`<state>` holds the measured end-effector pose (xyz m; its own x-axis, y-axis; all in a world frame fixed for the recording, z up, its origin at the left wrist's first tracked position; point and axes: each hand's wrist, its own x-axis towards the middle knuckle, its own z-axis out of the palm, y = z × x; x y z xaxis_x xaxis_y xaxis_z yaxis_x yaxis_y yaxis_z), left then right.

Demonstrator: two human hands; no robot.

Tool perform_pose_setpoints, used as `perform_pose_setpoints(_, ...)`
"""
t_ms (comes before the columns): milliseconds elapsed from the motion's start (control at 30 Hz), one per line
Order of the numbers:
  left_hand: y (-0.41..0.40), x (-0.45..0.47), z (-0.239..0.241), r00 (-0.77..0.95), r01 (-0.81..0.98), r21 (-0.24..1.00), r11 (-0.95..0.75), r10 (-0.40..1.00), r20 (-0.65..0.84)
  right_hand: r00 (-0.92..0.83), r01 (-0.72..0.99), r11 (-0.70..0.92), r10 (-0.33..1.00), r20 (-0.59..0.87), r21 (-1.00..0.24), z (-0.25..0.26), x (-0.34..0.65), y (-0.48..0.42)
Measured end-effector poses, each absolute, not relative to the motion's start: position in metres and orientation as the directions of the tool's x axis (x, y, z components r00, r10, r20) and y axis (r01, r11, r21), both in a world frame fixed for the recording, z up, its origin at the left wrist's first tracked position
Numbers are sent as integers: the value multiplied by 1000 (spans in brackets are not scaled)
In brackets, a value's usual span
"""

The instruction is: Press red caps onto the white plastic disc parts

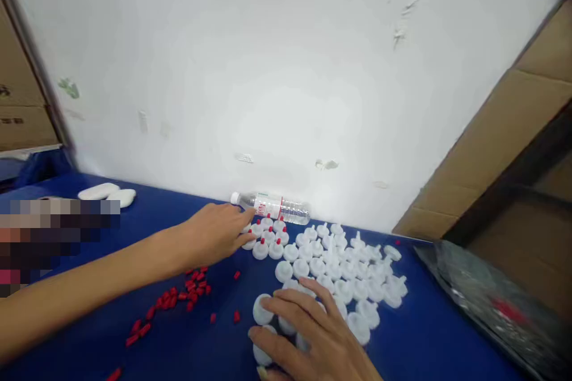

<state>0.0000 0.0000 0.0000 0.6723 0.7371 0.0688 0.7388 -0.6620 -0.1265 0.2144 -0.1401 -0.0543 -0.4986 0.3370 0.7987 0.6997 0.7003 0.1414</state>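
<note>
Head view: your left hand (214,231) is at the red-tipped caps (261,250) by the bottle (270,206), its grip hidden; your right hand (315,330) spreads its fingers over white caps (344,272), any hold unclear. Red bits (192,296) lie left; something red shows at the bag (487,303).

Single head-worn view, facing forward and down, close above both hands (217,229) (313,327), white wall (277,83) ahead

No legible text or numbers
</note>
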Motion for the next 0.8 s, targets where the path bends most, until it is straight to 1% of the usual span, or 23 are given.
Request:
perform_pose_setpoints(200,3,10,-14,702,711,-89,-698,711,37,-572,699,691,387,723,184,-44,221,-144)
perform_pose_setpoints(367,3,3,2,700,712,14,-702,712,57,-522,745,649,423,741,155,-39,225,-148)
perform_pose_setpoints(467,-10,6,23,698,702,120,-702,712,79,-493,767,629,448,746,129,-42,227,-150)
perform_pose_setpoints(567,-33,14,40,734,641,272,-717,677,56,-484,784,607,465,741,131,-45,229,-151)
perform_pose_setpoints(600,-41,17,43,756,601,354,-717,654,40,-496,780,610,465,733,140,-45,228,-150)
perform_pose_setpoints(633,-48,20,45,779,539,469,-699,626,38,-509,771,620,461,727,146,-45,228,-150)
perform_pose_setpoints(700,-57,23,44,815,436,609,-663,578,44,-514,748,651,451,730,125,-44,225,-150)
perform_pose_setpoints(733,-59,24,43,823,410,636,-654,566,52,-506,736,670,446,738,101,-43,224,-150)
perform_pose_setpoints(800,-59,24,38,832,410,610,-678,553,56,-492,710,702,440,751,53,-44,221,-150)
